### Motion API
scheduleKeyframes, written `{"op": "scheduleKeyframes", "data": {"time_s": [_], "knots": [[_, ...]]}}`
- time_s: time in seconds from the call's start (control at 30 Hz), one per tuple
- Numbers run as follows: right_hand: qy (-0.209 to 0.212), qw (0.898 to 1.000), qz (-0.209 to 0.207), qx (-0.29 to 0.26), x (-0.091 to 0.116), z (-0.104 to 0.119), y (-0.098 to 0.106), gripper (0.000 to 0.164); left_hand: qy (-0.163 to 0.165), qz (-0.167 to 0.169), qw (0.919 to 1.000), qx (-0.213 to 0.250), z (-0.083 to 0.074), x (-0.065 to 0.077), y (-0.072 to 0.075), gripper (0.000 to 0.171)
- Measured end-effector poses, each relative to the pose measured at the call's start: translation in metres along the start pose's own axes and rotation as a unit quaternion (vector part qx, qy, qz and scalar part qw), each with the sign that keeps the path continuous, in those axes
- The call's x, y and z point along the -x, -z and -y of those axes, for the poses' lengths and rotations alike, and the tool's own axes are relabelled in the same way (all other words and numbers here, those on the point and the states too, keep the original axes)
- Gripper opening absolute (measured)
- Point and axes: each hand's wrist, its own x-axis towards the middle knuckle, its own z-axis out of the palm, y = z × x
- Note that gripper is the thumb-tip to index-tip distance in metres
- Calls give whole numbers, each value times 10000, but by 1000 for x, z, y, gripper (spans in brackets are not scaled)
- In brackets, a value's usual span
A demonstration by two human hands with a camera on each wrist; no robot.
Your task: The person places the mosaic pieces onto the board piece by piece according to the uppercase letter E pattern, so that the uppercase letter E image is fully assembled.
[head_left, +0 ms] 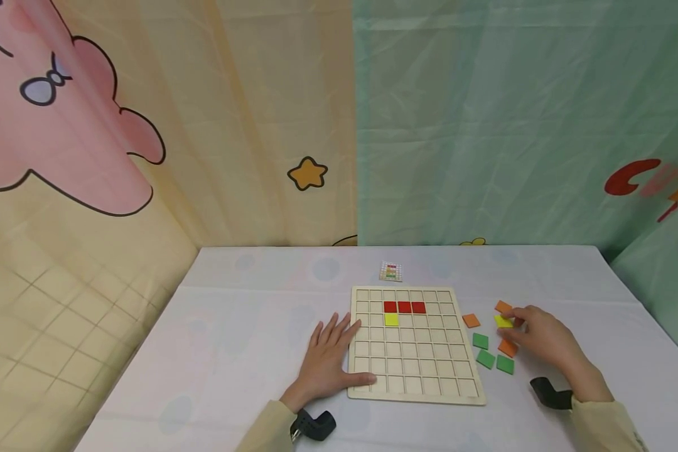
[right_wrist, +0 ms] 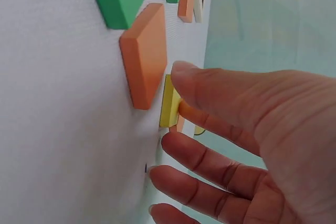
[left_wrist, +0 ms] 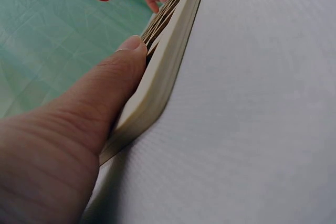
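A pale wooden grid board point(head_left: 418, 350) lies flat on the table. Three red square tiles point(head_left: 404, 307) form a row in its upper part, with one yellow tile point(head_left: 392, 319) under the leftmost. My left hand point(head_left: 326, 361) rests spread along the board's left edge, its thumb on the lower left corner; the left wrist view shows that thumb point(left_wrist: 100, 90) against the rim. Right of the board, my right hand point(head_left: 548, 339) pinches a second yellow tile point(right_wrist: 169, 103) between thumb and index finger, close to the tabletop. Its other fingers are loosely bent.
Around the right hand lie three orange tiles, one point(head_left: 471, 321) beside the board, and three green tiles point(head_left: 485, 359). A small card with a coloured grid pattern point(head_left: 392, 271) lies behind the board. Printed curtains point(head_left: 463, 125) hang beyond the table's far edge.
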Motion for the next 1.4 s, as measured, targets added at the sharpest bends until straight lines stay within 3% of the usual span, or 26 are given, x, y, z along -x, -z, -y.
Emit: {"op": "scheduleKeyframes", "data": {"time_s": [0.17, 0.37, 0.53, 0.7, 0.9, 1.07, 1.17, 1.27, 1.4], "knots": [[55, 9997, -204, 106, 1, 5, -2, 33, -61, -80, 9999, -23, 0, 0, -1, 102], [773, 9938, -751, 260, -2, 21, -17, 31, -47, -61, 10000, 7, 0, 0, -2, 102], [1187, 9897, -765, 243, -7, 27, -24, 30, -11, 3, 10000, -32, 0, 0, -4, 102], [1052, 9918, -710, 119, -9, 27, -26, 24, -35, 2, 10000, -23, -1, -1, -2, 101], [678, 9944, -503, -634, -12, 28, -26, 21, 44, 41, 10000, -50, -1, 0, -2, 102], [479, 9905, -808, -1002, -8, 35, -24, 15, -36, -41, 10000, -68, -2, 0, -2, 102], [758, 9828, -1252, -1126, -7, 47, -25, 12, -23, -30, 10000, -67, -2, 0, -1, 102], [1354, 9684, -1641, -1299, -7, 67, -34, 13, 40, 8, 10000, -81, -2, 0, 0, 102], [1826, 9588, -1373, -1690, -8, 98, -50, 16, 49, 14, 10000, -70, -1, 0, 0, 101]]}}
